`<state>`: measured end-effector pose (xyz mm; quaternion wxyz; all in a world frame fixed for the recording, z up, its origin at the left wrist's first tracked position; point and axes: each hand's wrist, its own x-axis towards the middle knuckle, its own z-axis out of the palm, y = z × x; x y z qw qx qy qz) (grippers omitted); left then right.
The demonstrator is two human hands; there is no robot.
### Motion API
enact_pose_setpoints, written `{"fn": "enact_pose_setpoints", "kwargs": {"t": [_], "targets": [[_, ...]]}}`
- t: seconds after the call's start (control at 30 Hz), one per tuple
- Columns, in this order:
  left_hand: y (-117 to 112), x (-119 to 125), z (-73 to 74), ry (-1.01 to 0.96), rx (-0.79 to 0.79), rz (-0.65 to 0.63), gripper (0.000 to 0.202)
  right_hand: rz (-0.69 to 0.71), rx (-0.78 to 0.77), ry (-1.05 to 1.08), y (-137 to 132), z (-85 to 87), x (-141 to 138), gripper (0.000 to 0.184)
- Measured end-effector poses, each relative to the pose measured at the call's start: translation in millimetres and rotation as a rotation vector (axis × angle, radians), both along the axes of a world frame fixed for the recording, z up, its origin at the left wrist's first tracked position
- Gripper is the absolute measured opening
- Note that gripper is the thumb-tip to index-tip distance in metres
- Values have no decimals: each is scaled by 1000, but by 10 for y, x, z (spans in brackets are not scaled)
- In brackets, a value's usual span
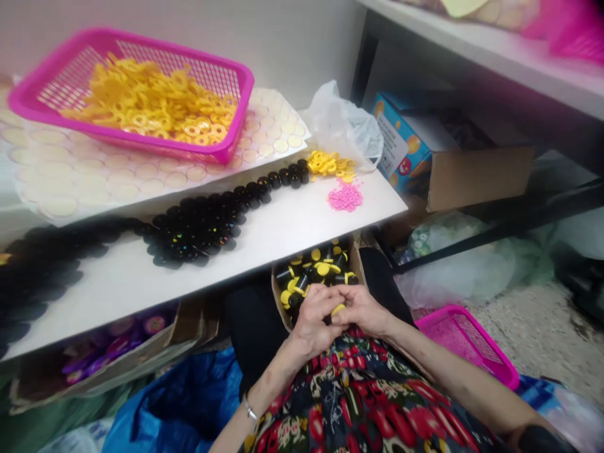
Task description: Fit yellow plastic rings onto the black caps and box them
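My left hand (312, 318) and my right hand (362, 309) meet in front of my lap, fingers closed together. Between them shows a small yellow round piece (338, 309); whatever lies beneath it is hidden by the fingers. Just beyond the hands is a cardboard box (360, 267) holding many black cylinders with yellow round caps (323, 269). On the white table lie a small heap of yellow rings (330, 165), a pile of tiny pink pieces (345, 196) and a long cluster of black cylinders (195, 226).
A pink basket (231, 151) of yellow rings stands on sheets with round outlines (278, 126). Behind the small heaps is a white plastic bag (342, 119). A blue printed carton (401, 141) sits at right under a shelf (495, 50). A pink tray (472, 343) lies low at right.
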<state>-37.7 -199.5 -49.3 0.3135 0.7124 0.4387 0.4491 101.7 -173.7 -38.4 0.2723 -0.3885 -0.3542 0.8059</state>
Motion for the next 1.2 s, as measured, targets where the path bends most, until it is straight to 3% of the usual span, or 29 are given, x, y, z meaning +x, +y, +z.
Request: {"fn": "enact_pose_setpoints", "kwargs": {"t": [0.13,0.23,0.3,0.33,0.4,0.47,0.53,0.6,0.77,0.83,0.9,0.97,1.03,1.1,1.2], "targets": [[172,-16,79,73,85,-137,19,79,152,-133,180,101,44,35],[415,-199,168,81,117,-152,44,100,561,-470,348,124,149,32],[651,-403,227,97,138,38,47,109,882,-776,449,70,230,34],[788,-514,256,136,149,181,39,128,1013,-905,490,24,263,36],[1083,-717,317,314,169,499,22,202,1193,-1080,540,-86,304,40],[1372,-861,380,577,124,731,18,271,1291,-1177,554,-196,314,43],[1622,-935,428,786,75,821,21,317,1338,-1232,546,-283,308,46],[1814,-963,444,919,42,810,22,350,1344,-1255,537,-338,309,49],[2052,-1030,398,1021,16,764,21,366,1293,-1173,637,-287,384,44],[2071,-1061,402,999,29,779,19,254,1278,-1089,779,-197,420,30],[2051,-1061,428,954,53,731,17,29,1273,-1028,1002,-102,450,21],[2000,-1016,454,879,51,591,17,-233,1272,-1008,1299,-30,475,18],[1932,-933,454,768,1,416,16,-406,1236,-1054,1642,11,500,19],[1867,-836,415,641,-48,320,13,-482,1164,-1155,1991,31,529,20],[1804,-715,304,470,-73,359,4,-480,1066,-1270,2432,45,568,22]]}}
